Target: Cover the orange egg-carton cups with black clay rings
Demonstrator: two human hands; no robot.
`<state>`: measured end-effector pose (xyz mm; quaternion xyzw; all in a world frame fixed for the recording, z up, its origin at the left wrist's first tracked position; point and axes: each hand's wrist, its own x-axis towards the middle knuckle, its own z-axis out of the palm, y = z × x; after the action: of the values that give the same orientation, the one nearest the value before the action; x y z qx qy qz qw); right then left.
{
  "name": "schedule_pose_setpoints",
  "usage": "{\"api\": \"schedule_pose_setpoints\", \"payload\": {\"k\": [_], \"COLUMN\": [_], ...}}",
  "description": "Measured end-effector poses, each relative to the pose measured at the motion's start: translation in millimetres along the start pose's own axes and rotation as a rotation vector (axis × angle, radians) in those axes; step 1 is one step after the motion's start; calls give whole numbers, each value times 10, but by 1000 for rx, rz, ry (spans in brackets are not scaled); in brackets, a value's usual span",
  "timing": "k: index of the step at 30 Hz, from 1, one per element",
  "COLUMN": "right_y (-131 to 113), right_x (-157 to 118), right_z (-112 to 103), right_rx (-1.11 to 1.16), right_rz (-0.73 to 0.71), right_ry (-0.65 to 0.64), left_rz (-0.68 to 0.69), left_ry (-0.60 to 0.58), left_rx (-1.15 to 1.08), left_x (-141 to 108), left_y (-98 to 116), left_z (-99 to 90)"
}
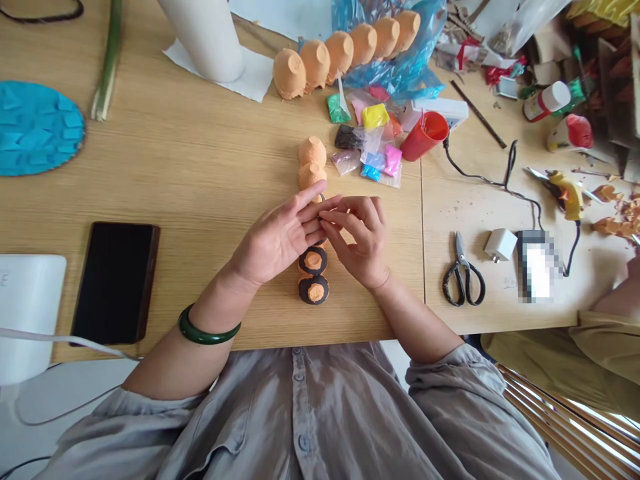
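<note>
My left hand (273,243) is held palm up with its fingers stretched out, above a row of orange egg-carton cups (312,152). My right hand (363,243) meets its fingertips, with thumb and forefinger pinched on a tiny dark piece (321,217) that looks like black clay. Below the hands, the two nearest cups (314,291) have black layers around orange centres. The middle of the row is mostly hidden by my fingers; a dark edge shows there. A green bangle (207,333) circles my left wrist.
Clay packets (375,117), a red cup (425,137) and another row of orange cups (340,57) lie beyond. Scissors (463,270), a charger (501,245) and a yellow glue gun (567,193) are right; a black phone (116,283) is left. Another person's arm (617,293) shows at right.
</note>
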<state>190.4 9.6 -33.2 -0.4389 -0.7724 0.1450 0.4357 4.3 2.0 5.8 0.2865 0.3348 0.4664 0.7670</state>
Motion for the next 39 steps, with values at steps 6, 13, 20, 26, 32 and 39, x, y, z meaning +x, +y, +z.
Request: {"api": "schedule_pose_setpoints", "payload": {"k": [6,13,20,26,32,39], "right_y": [-18,-52,-111,-110,-100,-86], "right_x": [9,15,19,40,23,18], "right_z": [-11,2,-24,-30,-16,-7], "right_rx": [118,267,432,427,394,367], "right_rz": [3,-9,188,120,115,40], "right_ry": [34,23,-36,34,12,52], "left_rz": [173,106,188,230,286,245], "left_ry": [202,138,153,178,194,190], "left_rx": [330,292,414,497,539,555], "left_x": [-7,48,47,20,34,18], "left_y": [-45,-59,-53,-63,-101,-73], "left_z": [-6,-3,-47,-53,-61,-44]}}
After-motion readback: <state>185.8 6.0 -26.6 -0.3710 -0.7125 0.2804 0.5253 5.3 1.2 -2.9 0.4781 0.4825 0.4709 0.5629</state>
